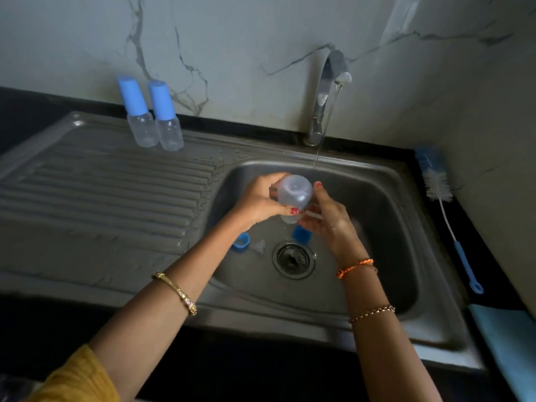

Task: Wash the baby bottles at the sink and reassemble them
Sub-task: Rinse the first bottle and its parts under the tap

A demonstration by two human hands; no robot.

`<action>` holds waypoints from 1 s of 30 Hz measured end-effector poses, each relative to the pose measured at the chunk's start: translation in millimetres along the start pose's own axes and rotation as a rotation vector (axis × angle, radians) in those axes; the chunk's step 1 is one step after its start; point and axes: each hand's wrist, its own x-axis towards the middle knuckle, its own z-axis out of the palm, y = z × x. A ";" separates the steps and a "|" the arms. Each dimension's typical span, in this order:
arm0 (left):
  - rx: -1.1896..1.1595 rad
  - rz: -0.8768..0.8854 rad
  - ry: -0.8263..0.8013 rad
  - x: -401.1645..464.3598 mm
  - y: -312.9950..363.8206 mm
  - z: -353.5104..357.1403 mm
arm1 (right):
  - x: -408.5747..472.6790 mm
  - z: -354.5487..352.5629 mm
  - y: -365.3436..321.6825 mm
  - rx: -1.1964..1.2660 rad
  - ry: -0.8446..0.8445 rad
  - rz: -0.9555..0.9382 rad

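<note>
Your left hand [261, 198] grips the upturned bottle [294, 194] over the sink [406, 227] while your right hand [327, 221] pinches its lower end, so wet fingers could let it slip onto the cap [301, 234] just beneath them.

Home kitchen, steel sink [406, 242] with drainboard, marble-look backsplash [232, 39]

Blue caps [145, 94] on clear bottles [158, 132]; grey steel sink [377, 181]; white wall [232, 53] veined grey; mustard sleeve [78, 378]; blue-and-white brush [435, 175]
</note>
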 end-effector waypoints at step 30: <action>-0.345 0.019 0.203 -168.6 -143.4 -359.5 | -90.3 382.8 59.6 -0.684 -0.154 -0.464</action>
